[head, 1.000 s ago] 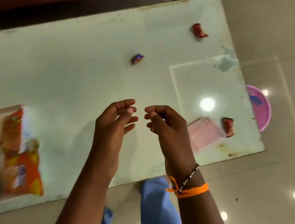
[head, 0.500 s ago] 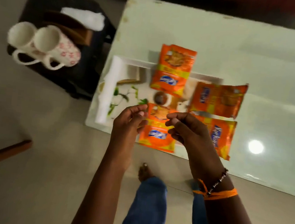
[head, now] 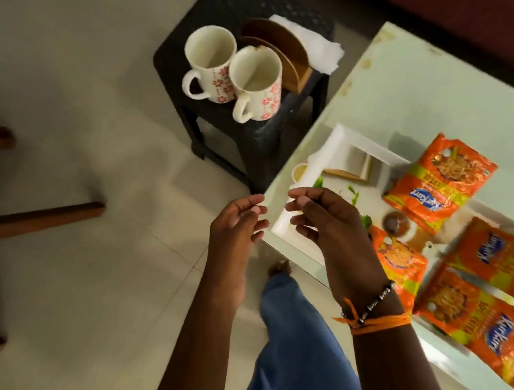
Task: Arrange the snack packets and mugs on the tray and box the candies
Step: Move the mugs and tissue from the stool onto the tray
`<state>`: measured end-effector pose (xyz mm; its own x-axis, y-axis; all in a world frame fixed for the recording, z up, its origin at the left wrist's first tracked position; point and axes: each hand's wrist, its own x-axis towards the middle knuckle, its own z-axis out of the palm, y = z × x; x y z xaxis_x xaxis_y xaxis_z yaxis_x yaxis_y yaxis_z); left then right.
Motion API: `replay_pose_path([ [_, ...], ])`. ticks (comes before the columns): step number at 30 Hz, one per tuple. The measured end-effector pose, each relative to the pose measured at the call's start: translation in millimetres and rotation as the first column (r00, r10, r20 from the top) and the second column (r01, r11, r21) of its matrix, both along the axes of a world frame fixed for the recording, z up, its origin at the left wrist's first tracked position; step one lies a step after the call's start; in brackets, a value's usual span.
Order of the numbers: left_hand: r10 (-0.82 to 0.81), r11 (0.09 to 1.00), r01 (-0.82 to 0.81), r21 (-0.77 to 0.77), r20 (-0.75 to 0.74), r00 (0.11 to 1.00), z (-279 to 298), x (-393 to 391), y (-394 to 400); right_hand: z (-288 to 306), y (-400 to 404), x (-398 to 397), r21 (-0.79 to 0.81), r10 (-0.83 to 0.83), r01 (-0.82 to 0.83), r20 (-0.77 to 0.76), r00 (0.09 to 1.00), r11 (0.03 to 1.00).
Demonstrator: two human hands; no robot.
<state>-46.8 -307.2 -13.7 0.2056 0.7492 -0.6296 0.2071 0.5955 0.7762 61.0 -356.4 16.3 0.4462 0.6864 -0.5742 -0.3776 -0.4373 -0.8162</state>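
Beyond my empty, loosely curled left hand and right hand, mugs wait on the stool; I'd fetch them next.

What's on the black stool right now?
The black stool carries two floral mugs, standing upright and touching, with a brown wooden holder and white cloth behind them. The stool's surface under these is covered.
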Motion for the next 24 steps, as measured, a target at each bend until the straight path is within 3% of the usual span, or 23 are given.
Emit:
replay_pose_path([
  [5,0.012,0.999,-0.01,0.039,-0.041,0.999,-5.4,-4.9,58.5,-9.1,63.9,-13.0,0.007,0.017,-0.017,-0.068,0.998,1.0],
  [7,0.011,0.997,-0.005,0.076,-0.082,0.997,-9.7,-4.8,85.8,-19.7,96.1,-14.1,-0.02,-0.051,0.049,-0.101,0.994,0.999],
  [10,0.018,0.993,0.001,0.122,-0.162,0.987,-18.8,1.1,127.9,-35.6,139.3,-9.4,-0.071,-0.158,0.155,-0.029,0.987,0.985],
  [14,-0.045,0.971,0.121,0.207,-0.338,0.94,-33.9,13.4,175.2,-55.4,167.1,-7.4,-0.097,-0.094,0.104,0.1,0.991,0.99],
  [19,0.014,0.932,0.124,0.341,-0.374,0.927,-46.7,16.7,204.7,-73.8,175.0,-1.5,-0.127,-0.122,0.143,0.163,0.979,0.981],
  [24,-0.104,0.939,0.191,0.287,-0.291,0.951,-52.8,9.0,218.9,-79.0,176.7,5.6,-0.104,-0.116,0.137,0.187,0.975,0.985],
])
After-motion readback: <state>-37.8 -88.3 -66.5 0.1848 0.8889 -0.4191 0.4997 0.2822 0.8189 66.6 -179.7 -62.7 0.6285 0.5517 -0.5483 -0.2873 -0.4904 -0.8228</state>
